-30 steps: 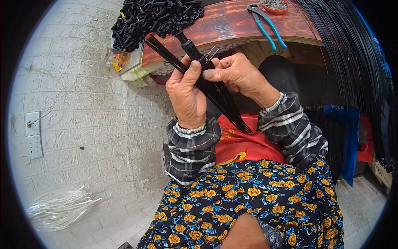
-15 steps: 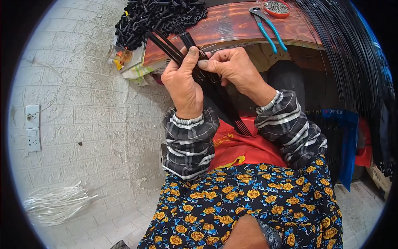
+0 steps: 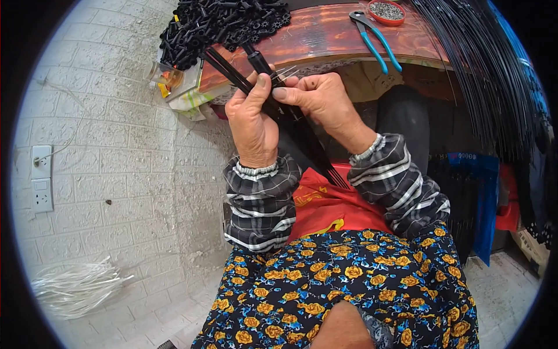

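Both hands sit at upper centre, the left hand (image 3: 251,125) and right hand (image 3: 321,104) pinched shut on a bundle of black rods (image 3: 302,142) slanting to lower right. Behind them are a wooden table (image 3: 325,38), a heap of black parts (image 3: 215,23) and blue-handled pliers (image 3: 376,42). The rods' small metal tips are hard to make out.

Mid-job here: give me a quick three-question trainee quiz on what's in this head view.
1. True or false: both hands grip the bundle of thin black rods.
2. What lies at the far right of the wooden bench? A) blue-handled pliers B) a hammer C) scissors
3. Fill in: the heap of small black parts sits at the bench's ____ end.

Key: 1 true, left hand and right hand both hold it; 2 A, the pliers; 3 left.
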Motion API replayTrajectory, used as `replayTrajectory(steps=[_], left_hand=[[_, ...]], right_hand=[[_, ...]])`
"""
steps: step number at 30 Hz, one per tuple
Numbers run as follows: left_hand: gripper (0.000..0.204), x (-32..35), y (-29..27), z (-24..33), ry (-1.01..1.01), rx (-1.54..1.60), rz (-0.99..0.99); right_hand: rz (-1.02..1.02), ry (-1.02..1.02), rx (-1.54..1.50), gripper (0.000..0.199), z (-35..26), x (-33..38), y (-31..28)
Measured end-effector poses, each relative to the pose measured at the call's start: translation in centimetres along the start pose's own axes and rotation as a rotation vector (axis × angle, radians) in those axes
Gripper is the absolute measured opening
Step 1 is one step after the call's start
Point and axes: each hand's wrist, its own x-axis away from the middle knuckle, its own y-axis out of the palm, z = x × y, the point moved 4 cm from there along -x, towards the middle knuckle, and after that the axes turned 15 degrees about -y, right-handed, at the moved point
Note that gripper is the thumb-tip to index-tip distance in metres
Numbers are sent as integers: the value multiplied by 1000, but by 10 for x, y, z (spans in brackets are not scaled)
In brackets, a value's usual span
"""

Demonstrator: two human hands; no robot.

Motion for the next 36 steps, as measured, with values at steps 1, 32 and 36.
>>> replayTrajectory(steps=[1, 32, 36], left_hand=[[14, 1, -3, 1, 30, 7, 28], [13, -1, 6, -4, 114, -57, 165], [13, -5, 7, -4, 183, -129, 196]], right_hand=[[34, -74, 20, 34, 1, -1, 6], [-39, 59, -74, 38, 0, -6, -6], [-33, 33, -77, 38, 0, -6, -6]])
